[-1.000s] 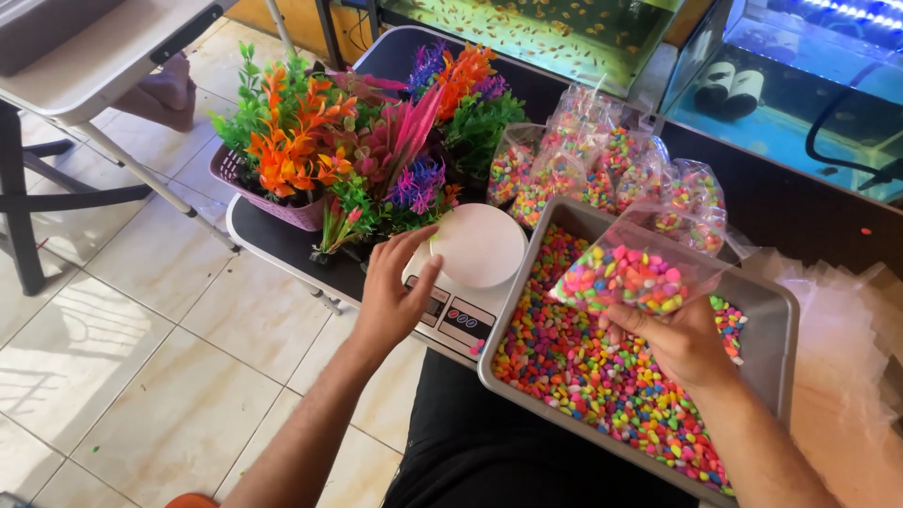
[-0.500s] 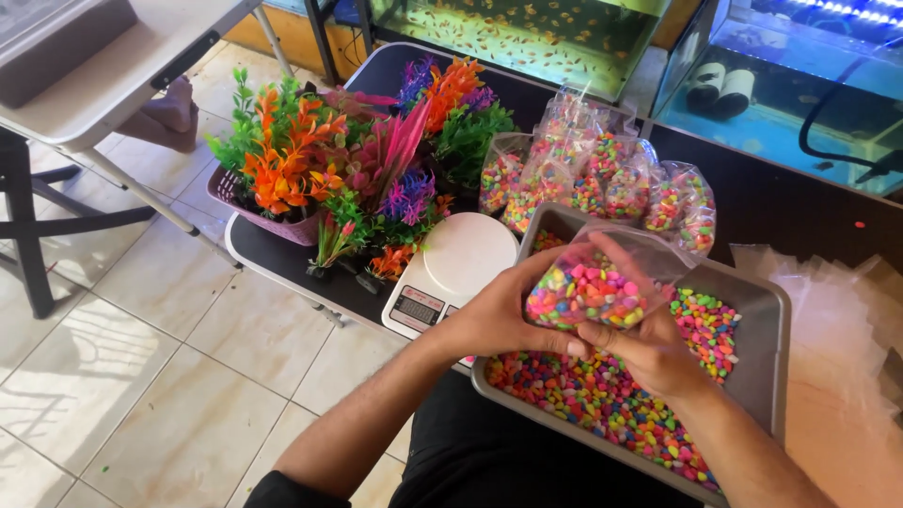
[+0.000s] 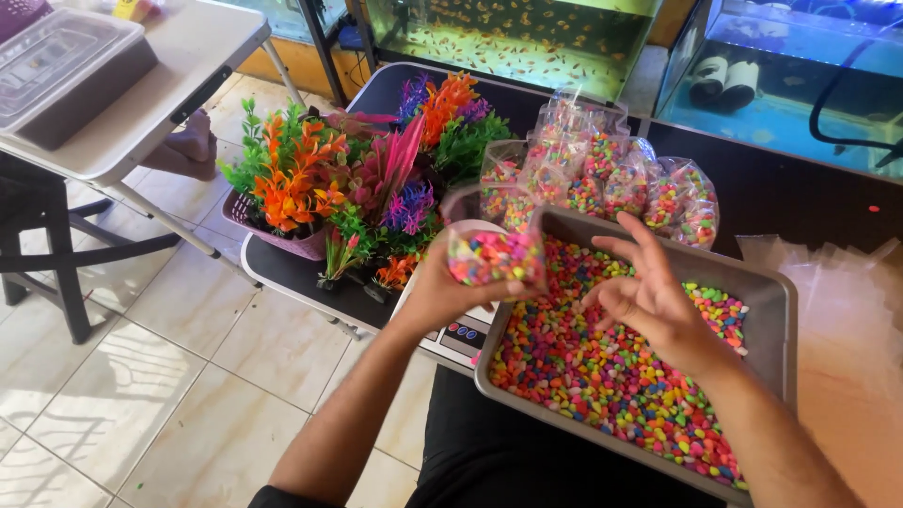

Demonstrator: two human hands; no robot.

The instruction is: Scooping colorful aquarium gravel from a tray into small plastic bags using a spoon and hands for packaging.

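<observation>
My left hand point(image 3: 440, 293) holds a clear plastic bag of multicoloured gravel point(image 3: 494, 256) above the white kitchen scale point(image 3: 463, 333). My right hand point(image 3: 649, 296) hovers with fingers spread over the grey metal tray point(image 3: 773, 299), which is full of the same coloured pebbles point(image 3: 602, 372). It holds nothing. The bag hides most of the scale's round platform.
Several filled gravel bags point(image 3: 611, 183) stand behind the tray. Bright plastic aquarium plants point(image 3: 348, 179) fill a basket on the left. Fish tanks point(image 3: 527, 33) line the back. A folding table point(image 3: 141, 89) with a lidded tub stands at left, another person's hand point(image 3: 183, 150) beneath it. Empty bags point(image 3: 847, 273) lie right.
The bag has passed from my right hand to my left and moved left over the scale. My right hand has let go and opened above the tray.
</observation>
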